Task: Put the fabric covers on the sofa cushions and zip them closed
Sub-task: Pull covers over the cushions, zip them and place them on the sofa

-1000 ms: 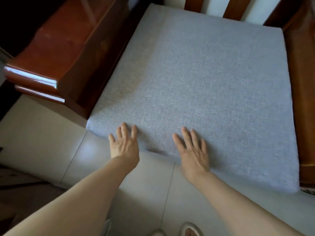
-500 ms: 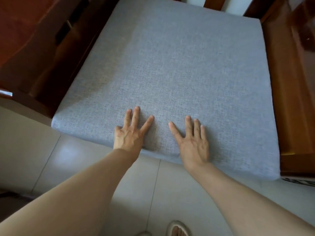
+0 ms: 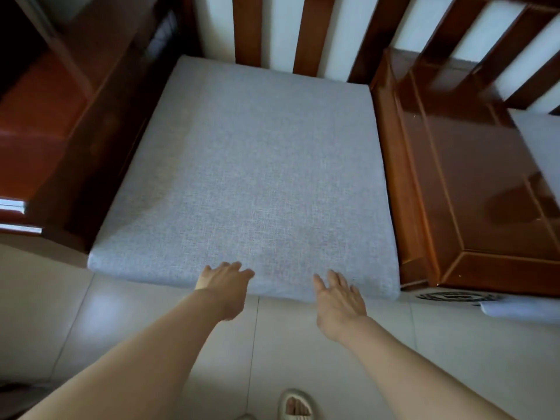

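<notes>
The cushion (image 3: 257, 177) is lying flat on the seat of the wooden sofa frame (image 3: 100, 122), already wearing its grey-blue woven fabric cover (image 3: 272, 225). It is looking close to square from where you are standing, so you cannot tell a long axis; its back edge is sitting against the upright slats (image 3: 306, 28) and its front edge is facing you, hanging slightly over the pale tiled floor (image 3: 91, 322). No zip is showing on the faces you are seeing, and no label, brand or writing is readable on the cover.

Your left hand (image 3: 225, 283) is reaching to the front edge with fingers loosely extended, the fingertips lying over the cushion's front rim; you are gripping nothing with it. Your right hand (image 3: 339, 295) is spread flat, fingers straight and pointing toward the cushion, overlapping the same front edge just to the right; whether it is pressing or only hovering cannot be told.

To the right, a glossy wooden side table (image 3: 472, 183) is sitting just beside the cushion, its top level with the seat. Beyond it, another grey cushion (image 3: 539, 140) is showing at the frame's edge. A dark patterned object (image 3: 454, 297) under the table's front is too blurred to read. Your slippered foot (image 3: 295, 404) is standing on the tiles.
</notes>
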The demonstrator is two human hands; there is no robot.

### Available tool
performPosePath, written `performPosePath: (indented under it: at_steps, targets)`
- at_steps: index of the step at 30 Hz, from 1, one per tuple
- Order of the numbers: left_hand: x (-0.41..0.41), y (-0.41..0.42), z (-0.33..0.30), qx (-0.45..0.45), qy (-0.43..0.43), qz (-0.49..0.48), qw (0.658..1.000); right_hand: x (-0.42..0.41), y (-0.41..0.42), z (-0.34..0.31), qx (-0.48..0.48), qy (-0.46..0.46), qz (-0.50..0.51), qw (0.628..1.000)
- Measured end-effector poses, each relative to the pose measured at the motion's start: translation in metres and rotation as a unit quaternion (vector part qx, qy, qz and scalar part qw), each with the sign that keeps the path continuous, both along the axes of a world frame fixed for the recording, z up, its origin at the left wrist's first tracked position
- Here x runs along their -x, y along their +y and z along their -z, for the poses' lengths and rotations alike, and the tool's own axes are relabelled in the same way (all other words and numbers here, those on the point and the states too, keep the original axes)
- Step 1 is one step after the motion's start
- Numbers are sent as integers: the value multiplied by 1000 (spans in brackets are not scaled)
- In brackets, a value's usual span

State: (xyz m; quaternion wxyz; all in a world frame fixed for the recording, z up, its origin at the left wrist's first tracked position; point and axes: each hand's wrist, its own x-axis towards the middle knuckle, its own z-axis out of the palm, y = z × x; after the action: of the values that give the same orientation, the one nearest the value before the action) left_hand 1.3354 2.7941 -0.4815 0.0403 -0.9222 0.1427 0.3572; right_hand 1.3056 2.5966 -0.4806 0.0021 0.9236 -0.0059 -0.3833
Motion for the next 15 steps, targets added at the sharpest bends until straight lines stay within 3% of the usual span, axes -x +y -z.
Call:
performPosePath:
  at_steps: [9, 15]
  targets:
    - [-26, 55, -109, 39, -88, -108, 989, -32, 41, -96, -41, -114, -65, 991]
    - [-27, 89, -147, 49, -128, -193, 972, -71, 79, -132, -79, -168, -125, 975]
